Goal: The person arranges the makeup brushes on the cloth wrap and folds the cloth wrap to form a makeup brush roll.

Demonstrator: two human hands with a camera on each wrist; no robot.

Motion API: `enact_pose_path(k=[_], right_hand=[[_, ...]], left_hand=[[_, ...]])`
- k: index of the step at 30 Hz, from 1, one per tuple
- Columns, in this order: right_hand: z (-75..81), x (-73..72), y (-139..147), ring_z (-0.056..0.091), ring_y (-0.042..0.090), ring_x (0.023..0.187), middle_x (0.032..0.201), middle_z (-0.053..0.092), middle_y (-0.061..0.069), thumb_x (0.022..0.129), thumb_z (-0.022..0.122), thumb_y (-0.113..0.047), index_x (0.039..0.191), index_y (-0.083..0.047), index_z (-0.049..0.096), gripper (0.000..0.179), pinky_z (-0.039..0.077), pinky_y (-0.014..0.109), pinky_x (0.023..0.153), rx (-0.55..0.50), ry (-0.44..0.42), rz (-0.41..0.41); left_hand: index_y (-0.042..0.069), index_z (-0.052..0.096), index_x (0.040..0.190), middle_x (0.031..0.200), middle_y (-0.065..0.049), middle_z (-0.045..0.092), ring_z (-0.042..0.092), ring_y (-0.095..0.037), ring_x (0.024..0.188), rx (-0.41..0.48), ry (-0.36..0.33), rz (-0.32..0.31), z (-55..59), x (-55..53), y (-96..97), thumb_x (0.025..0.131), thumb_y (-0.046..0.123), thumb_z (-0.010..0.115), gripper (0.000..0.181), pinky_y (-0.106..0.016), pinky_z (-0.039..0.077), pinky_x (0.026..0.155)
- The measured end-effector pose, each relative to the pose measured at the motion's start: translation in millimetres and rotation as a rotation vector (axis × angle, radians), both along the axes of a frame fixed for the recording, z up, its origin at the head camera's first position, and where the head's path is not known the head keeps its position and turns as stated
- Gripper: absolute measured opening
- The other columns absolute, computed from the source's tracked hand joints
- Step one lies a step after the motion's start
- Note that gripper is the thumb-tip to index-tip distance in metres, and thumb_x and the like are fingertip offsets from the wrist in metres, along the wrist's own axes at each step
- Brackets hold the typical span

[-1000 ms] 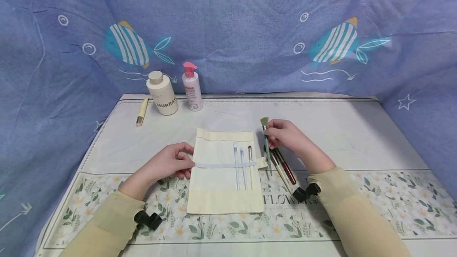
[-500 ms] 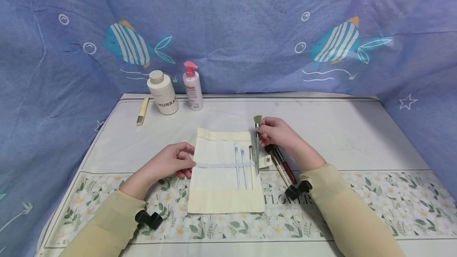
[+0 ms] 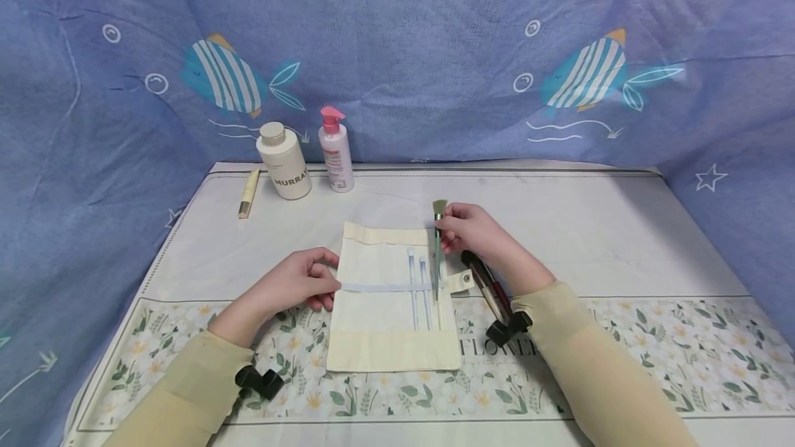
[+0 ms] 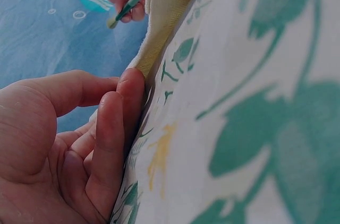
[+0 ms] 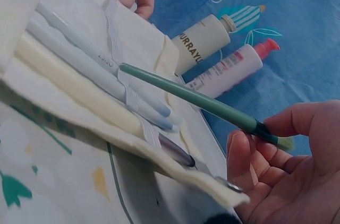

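Note:
A cream fabric brush roll (image 3: 366,261) lies unfolded, a pale elastic band (image 3: 375,288) running across it. Two light blue makeup brushes (image 3: 413,302) and a cream-handled brush (image 5: 79,83) are tucked under the band on the right side. My left hand (image 3: 304,278) pinches the roll's left edge between thumb and fingertips. Just below its bristles, my right hand (image 3: 468,227) pinches a green makeup brush (image 5: 191,96). That brush hangs handle down over the roll's right part, overlapping the cream-handled brush in the head view. In the right wrist view its handle tip is right by the band.
Dark-bristled makeup brushes (image 3: 487,285) lie right of the roll, partly under my right wrist. Its snap tab (image 3: 462,281) sticks out there. A white MURRAY bottle (image 3: 284,164), a pink-topped pump bottle (image 3: 336,154) and a cream tube (image 3: 248,194) are at the back left.
My right hand has carried the green brush left, from beside the roll to above its right part. The left hand has stayed at the roll's left edge.

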State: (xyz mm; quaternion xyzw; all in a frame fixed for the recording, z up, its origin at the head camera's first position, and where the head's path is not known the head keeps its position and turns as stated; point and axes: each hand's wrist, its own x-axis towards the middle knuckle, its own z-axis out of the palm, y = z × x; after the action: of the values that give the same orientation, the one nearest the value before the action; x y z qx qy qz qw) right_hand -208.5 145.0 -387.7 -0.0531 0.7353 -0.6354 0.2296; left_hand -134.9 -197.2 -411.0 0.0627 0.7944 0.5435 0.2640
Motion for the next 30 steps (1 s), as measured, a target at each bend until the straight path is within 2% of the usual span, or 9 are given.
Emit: enact_pose_path(k=[8, 18, 30], right_hand=[[-4.1, -2.4, -11, 0.063, 0.018, 0.068, 0.07, 0.05, 0.004, 0.103, 0.055, -0.01, 0.097, 0.001, 0.048, 0.014, 0.057, 0.028, 0.063, -0.011, -0.009, -0.008], [-6.9, -3.6, -19, 0.065, 0.017, 0.066, 0.075, 0.059, 0.007, 0.102, 0.056, -0.008, 0.1, 0.002, 0.05, 0.012, 0.059, 0.027, 0.062, -0.003, -0.006, -0.02], [-7.0, -6.9, -28, 0.066, 0.016, 0.068, 0.081, 0.062, 0.009, 0.103, 0.058, -0.009, 0.095, 0.0, 0.047, 0.015, 0.061, 0.029, 0.065, 0.011, 0.01, -0.029]], left_hand=[[-0.003, 0.05, 0.135, 0.081, -0.01, 0.072, 0.073, -0.024, 0.069, -0.003, -0.003, 0.004, 0.2, 0.3, 0.4, 0.096, 0.01, 0.07, 0.046, -0.031, 0.06, 0.059], [-0.003, 0.05, 0.135, 0.081, -0.011, 0.072, 0.073, -0.025, 0.069, 0.0, -0.002, 0.0, -0.4, 0.4, -0.4, 0.096, 0.01, 0.07, 0.045, -0.032, 0.06, 0.059], [-0.006, 0.049, 0.135, 0.08, -0.01, 0.072, 0.072, -0.023, 0.067, 0.014, 0.031, -0.022, 1.5, 0.4, -0.3, 0.097, 0.01, 0.069, 0.046, -0.03, 0.058, 0.058]])
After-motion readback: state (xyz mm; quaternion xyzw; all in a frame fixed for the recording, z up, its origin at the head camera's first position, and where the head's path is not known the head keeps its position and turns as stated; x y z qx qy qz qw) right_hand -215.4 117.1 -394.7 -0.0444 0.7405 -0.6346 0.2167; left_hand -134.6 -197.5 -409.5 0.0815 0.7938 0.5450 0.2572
